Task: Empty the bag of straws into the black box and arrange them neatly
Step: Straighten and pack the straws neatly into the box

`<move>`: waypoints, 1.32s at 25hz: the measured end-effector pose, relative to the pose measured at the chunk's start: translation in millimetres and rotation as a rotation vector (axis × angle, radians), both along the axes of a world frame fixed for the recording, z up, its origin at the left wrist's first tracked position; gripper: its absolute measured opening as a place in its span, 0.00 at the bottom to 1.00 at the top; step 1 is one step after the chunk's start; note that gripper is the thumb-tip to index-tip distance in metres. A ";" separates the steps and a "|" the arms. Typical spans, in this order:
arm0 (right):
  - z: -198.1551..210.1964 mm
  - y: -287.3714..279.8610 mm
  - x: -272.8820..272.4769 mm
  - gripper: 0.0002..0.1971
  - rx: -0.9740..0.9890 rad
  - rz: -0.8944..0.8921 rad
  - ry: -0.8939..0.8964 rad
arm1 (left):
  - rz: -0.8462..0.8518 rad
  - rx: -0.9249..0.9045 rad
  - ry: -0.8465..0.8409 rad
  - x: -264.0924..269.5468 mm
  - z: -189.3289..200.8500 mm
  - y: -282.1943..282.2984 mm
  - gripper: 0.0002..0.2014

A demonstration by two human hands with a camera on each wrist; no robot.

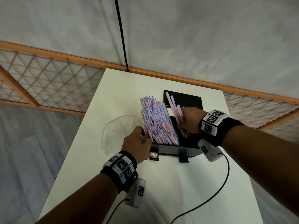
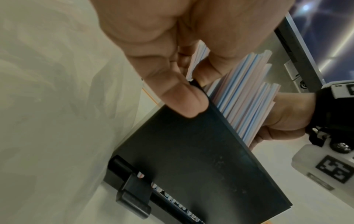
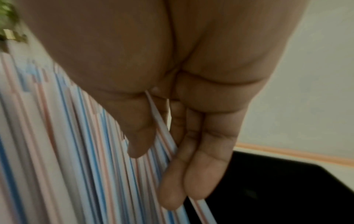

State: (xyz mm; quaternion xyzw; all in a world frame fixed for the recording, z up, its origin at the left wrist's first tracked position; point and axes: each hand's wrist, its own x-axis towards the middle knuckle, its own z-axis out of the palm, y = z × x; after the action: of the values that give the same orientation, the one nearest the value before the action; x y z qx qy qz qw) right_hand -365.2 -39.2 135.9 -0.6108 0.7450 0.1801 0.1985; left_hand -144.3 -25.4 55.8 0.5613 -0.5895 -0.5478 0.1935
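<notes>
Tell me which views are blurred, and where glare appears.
Head view: mostly sharp, wall lines bent by the wide lens. Left wrist view: glare streaks at upper right; black box fairly clear. Right wrist view: straws smeared; right hand soft.

One black box [image 1: 169,148], one lid [image 1: 186,98], one plastic bag [image 1: 116,131], two hands; the straws [image 1: 157,122] are too many to count.

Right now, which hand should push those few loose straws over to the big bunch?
The right hand, probably. It already grips the few loose straws inside the black box, beside the big bunch. The left hand is busy gripping the box's corner and bracing the bunch.
</notes>
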 end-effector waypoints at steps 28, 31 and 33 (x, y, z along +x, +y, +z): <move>-44.7 126.8 11.2 0.17 -0.312 -0.270 -0.461 | -0.323 -0.304 -0.329 23.5 41.2 21.0 0.11; -47.4 108.5 8.1 0.16 -0.274 -0.374 -0.365 | -0.308 -0.237 -0.322 24.2 39.6 22.5 0.14; -54.8 94.0 9.5 0.15 -0.136 -0.330 -0.273 | -0.255 -0.163 -0.280 24.6 32.5 23.5 0.25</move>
State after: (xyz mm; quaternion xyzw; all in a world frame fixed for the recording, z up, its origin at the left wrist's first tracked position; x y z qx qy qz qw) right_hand -355.6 54.8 81.1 -0.5114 0.8114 0.0102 0.2829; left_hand -119.7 -1.9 88.3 0.5353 -0.7193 -0.4348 0.0835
